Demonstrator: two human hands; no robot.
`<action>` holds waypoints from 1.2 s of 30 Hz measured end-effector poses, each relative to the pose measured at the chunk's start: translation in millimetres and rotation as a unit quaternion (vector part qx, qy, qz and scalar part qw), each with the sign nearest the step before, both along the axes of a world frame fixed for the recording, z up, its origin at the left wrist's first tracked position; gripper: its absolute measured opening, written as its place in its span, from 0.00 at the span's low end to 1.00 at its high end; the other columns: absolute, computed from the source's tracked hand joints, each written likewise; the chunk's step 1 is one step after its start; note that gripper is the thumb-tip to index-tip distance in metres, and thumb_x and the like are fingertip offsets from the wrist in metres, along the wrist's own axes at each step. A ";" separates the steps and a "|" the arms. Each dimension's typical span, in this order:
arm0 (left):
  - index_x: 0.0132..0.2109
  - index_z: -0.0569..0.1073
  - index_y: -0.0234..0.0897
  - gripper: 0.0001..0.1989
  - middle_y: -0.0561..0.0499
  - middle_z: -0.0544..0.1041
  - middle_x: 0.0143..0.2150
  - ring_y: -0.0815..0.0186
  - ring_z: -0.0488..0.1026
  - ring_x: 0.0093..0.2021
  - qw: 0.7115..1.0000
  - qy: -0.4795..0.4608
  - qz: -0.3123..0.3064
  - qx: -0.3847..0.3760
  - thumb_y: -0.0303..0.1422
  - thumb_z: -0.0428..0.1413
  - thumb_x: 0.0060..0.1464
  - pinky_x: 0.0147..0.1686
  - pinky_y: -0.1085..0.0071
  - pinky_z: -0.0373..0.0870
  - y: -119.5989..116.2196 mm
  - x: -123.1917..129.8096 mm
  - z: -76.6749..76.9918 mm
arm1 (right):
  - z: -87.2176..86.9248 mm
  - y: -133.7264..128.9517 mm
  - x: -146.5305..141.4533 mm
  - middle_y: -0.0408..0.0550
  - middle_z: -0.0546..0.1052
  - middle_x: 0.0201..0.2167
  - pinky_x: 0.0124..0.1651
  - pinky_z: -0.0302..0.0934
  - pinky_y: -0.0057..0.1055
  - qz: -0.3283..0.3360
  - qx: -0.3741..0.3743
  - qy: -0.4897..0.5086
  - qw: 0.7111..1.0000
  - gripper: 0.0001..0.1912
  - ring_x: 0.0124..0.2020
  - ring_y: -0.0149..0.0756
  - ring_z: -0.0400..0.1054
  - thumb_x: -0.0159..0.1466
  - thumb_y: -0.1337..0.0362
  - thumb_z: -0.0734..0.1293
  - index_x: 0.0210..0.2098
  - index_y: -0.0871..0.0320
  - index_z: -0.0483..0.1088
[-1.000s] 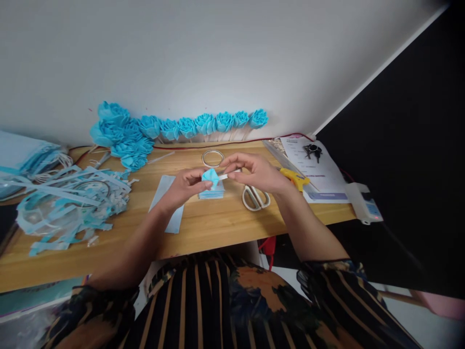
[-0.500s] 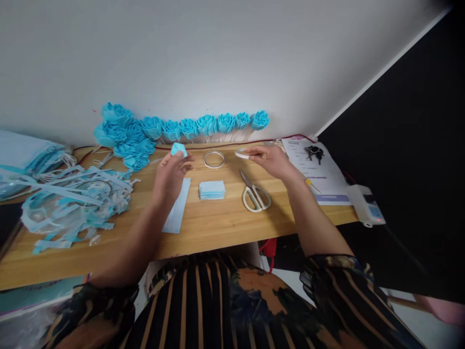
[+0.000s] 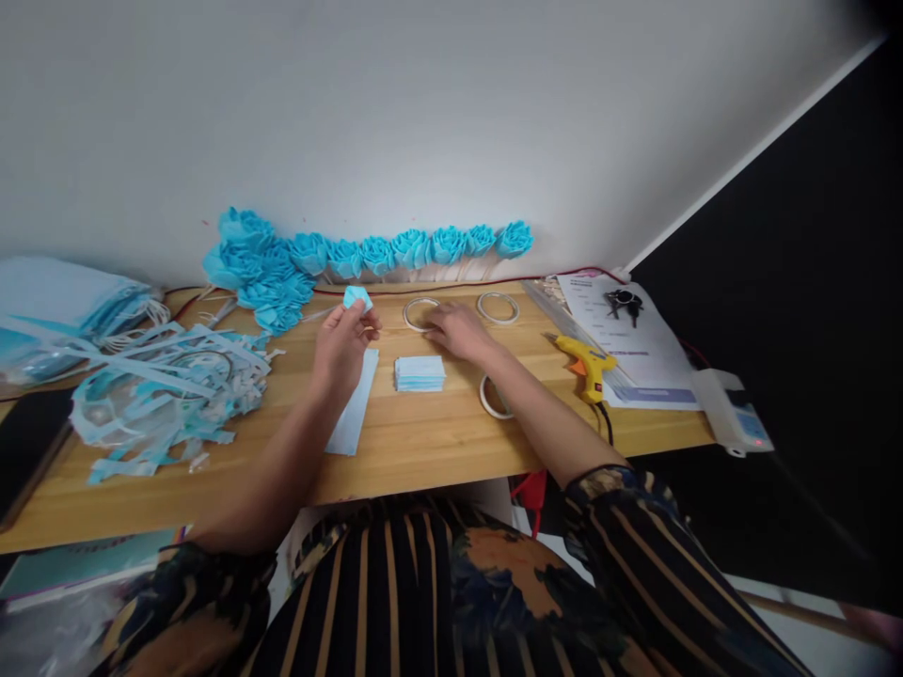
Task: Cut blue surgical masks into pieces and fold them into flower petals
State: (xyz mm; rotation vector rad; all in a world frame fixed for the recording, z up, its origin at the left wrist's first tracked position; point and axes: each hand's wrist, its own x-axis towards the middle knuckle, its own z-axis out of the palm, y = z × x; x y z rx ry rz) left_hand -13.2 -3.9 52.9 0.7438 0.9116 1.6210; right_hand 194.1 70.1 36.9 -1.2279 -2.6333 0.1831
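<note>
My left hand (image 3: 342, 343) is closed in a pinch on a small folded piece of light blue fabric (image 3: 358, 298), raised above the table. My right hand (image 3: 458, 331) is low over the table, its fingers closed at the right rim of a thin roll of tape (image 3: 412, 311) that lies flat. A second thin roll of tape (image 3: 498, 295) lies to the right of that hand. Beneath my right forearm, one white loop of the scissors (image 3: 486, 402) shows; the rest is hidden. A small stack of light blue pieces (image 3: 419, 375) and a long light blue strip (image 3: 355, 414) lie between my arms.
Blue fabric roses (image 3: 412, 248) line the wall. At left are tangled fabric offcuts (image 3: 155, 400), a pile of blue sheets (image 3: 56, 296) and a dark phone-like slab (image 3: 32, 442). A yellow glue gun (image 3: 591, 365), papers (image 3: 649, 357), keys (image 3: 625, 303) and a white power strip (image 3: 730, 409) are at right.
My right hand has set its tape roll down flat and moved left to the other roll. The glue gun is now uncovered; my forearm covers most of the scissors. My left hand keeps its hold.
</note>
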 end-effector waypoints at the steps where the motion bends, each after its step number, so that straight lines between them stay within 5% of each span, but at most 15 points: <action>1: 0.32 0.71 0.36 0.16 0.54 0.74 0.28 0.71 0.71 0.28 1.000 0.004 0.001 0.005 0.41 0.67 0.44 0.28 0.75 0.63 -0.4 0.3 0.5 | -0.8 0.8 -4.0 0.62 0.79 0.45 0.51 0.57 0.39 -0.006 -0.010 0.008 1.000 0.10 0.49 0.48 0.69 0.66 0.65 0.66 0.41 0.63 0.77; 4: 0.31 0.71 0.35 0.16 0.53 0.74 0.28 0.72 0.71 0.28 1.000 0.007 0.004 0.023 0.40 0.67 0.44 0.27 0.75 0.62 -1.4 1.2 1.9 | 0.5 2.0 -1.4 0.56 0.80 0.40 0.47 0.58 0.35 -0.022 -0.092 0.116 0.989 0.08 0.42 0.41 0.70 0.65 0.66 0.65 0.37 0.62 0.76; 8: 0.33 0.73 0.35 0.14 0.52 0.75 0.28 0.71 0.72 0.28 1.000 0.002 -0.012 0.019 0.39 0.67 0.45 0.27 0.75 0.63 -4.2 4.5 3.0 | 10.4 -6.0 9.3 0.47 0.79 0.37 0.44 0.61 0.31 0.007 -0.250 0.368 0.896 0.14 0.37 0.34 0.70 0.64 0.54 0.66 0.40 0.58 0.73; 12: 0.36 0.76 0.35 0.14 0.46 0.80 0.36 0.65 0.76 0.36 0.998 0.022 -0.060 0.010 0.40 0.66 0.46 0.27 0.74 0.64 -9.1 11.5 2.9 | 14.7 -21.5 3.5 0.46 0.79 0.37 0.48 0.62 0.32 0.024 -0.276 0.465 0.841 0.18 0.39 0.34 0.71 0.59 0.49 0.70 0.38 0.57 0.72; 17: 0.38 0.78 0.35 0.14 0.44 0.81 0.40 0.62 0.77 0.39 0.994 0.017 -0.109 0.017 0.40 0.66 0.47 0.29 0.72 0.67 -10.7 13.5 1.5 | 13.1 -33.5 -3.6 0.48 0.79 0.38 0.49 0.63 0.34 0.030 -0.289 0.460 0.839 0.18 0.41 0.36 0.72 0.58 0.48 0.71 0.38 0.57 0.72; 21: 0.30 0.76 0.36 0.11 0.52 0.76 0.28 0.69 0.70 0.29 0.997 0.060 -0.020 0.041 0.39 0.65 0.48 0.30 0.72 0.65 -6.0 6.8 -3.5 | 14.5 -36.4 1.3 0.46 0.78 0.34 0.45 0.63 0.33 0.018 -0.280 0.459 0.843 0.17 0.37 0.34 0.70 0.58 0.50 0.71 0.37 0.57 0.73; 25: 0.31 0.78 0.38 0.09 0.52 0.78 0.33 0.66 0.73 0.38 0.985 0.145 0.011 0.096 0.39 0.64 0.51 0.44 0.69 0.68 -7.0 2.4 -4.1 | 17.0 -37.3 5.0 0.43 0.75 0.30 0.41 0.60 0.31 0.020 -0.264 0.465 0.845 0.14 0.33 0.32 0.66 0.57 0.52 0.72 0.33 0.57 0.73; 29: 0.31 0.78 0.39 0.09 0.47 0.79 0.48 0.57 0.72 0.53 0.954 0.259 -0.028 0.149 0.40 0.64 0.53 0.56 0.62 0.65 -16.4 2.2 7.3 | 21.0 -38.2 7.3 0.42 0.73 0.29 0.39 0.59 0.30 0.022 -0.249 0.458 0.853 0.13 0.31 0.31 0.64 0.57 0.53 0.72 0.31 0.57 0.71; 33: 0.30 0.77 0.39 0.09 0.44 0.77 0.54 0.54 0.70 0.57 0.909 0.354 0.001 0.219 0.38 0.63 0.54 0.60 0.58 0.61 -21.7 0.8 18.0 | 26.8 -41.9 9.3 0.42 0.73 0.29 0.38 0.57 0.30 0.023 -0.232 0.418 0.878 0.10 0.31 0.31 0.63 0.58 0.56 0.70 0.31 0.57 0.72; 36: 0.30 0.76 0.38 0.10 0.43 0.79 0.51 0.55 0.73 0.54 0.884 0.401 -0.052 0.236 0.38 0.62 0.55 0.58 0.58 0.62 -20.9 1.6 19.5 | 29.3 -44.4 9.8 0.42 0.74 0.29 0.37 0.57 0.29 0.033 -0.229 0.402 0.886 0.09 0.31 0.31 0.63 0.58 0.58 0.70 0.31 0.58 0.73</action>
